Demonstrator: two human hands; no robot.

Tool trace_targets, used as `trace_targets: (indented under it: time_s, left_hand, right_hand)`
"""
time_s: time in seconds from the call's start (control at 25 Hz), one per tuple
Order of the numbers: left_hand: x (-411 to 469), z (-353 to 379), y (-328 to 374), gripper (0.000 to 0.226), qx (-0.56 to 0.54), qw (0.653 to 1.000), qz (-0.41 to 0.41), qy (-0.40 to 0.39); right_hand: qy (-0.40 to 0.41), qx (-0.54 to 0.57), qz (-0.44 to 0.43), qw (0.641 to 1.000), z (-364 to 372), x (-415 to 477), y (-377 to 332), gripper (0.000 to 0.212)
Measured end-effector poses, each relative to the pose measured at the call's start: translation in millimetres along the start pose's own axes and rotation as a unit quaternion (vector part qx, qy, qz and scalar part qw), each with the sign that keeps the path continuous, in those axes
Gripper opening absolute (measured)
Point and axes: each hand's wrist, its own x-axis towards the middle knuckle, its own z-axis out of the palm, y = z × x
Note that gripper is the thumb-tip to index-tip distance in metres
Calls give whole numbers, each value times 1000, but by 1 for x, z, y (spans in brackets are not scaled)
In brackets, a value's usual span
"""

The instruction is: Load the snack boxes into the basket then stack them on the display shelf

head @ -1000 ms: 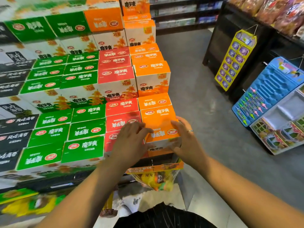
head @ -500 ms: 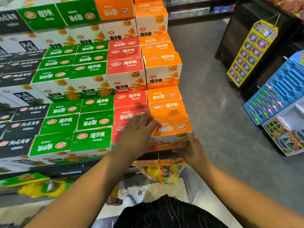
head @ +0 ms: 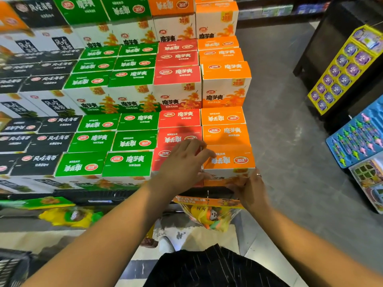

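A tiered display shelf (head: 99, 198) seen from above, with a dark basket (head: 12, 266) just in view at the bottom left corner; black boxes (head: 35, 139) fill the left, then green boxes (head: 126, 162), then a red box (head: 165, 160) in the front row; the left hand (head: 182, 166) lies flat across that red box, fingers straight and spread, tips touching the top left edge of the front orange box (head: 230, 158) at the shelf's front right corner; the right hand (head: 250, 191) cups that box's lower front right corner, fingers curled round the bottom edge; the step looks like squaring this box into its row; best done by pressing down with the flat hand while the other nudges the corner back until the faces line up; a bagged toy (head: 209, 214) hangs just beneath, so keep the lower fingers clear of it.
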Motion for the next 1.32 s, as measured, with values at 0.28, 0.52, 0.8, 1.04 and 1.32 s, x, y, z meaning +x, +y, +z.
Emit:
trace_targets:
  time_s: [0.28,0.52,0.8,1.04,1.32]
  left_hand:
    - [-31,1,-17,98,100,984,-145,-18]
    - [-26,4,-16,92,73,979,-173,-77]
    - [-29,0,-18,89,78,987,-139,-35]
    - [-30,-13,-24,84,65,992,-89,-68]
    - [-58,-36,-47,104,86,991,-67,-78]
  right_hand:
    - [-74,144,-107,981,-18,9,-8,84]
    - [-61,193,-107,974,-9,10,-11,58]
    - [-83,239,-45,966,-11,14,-16,64]
    - [-3,102,-75,992,-24,-18,-38,81]
    - [82,-166,-27,982,-54,-68,-85,115]
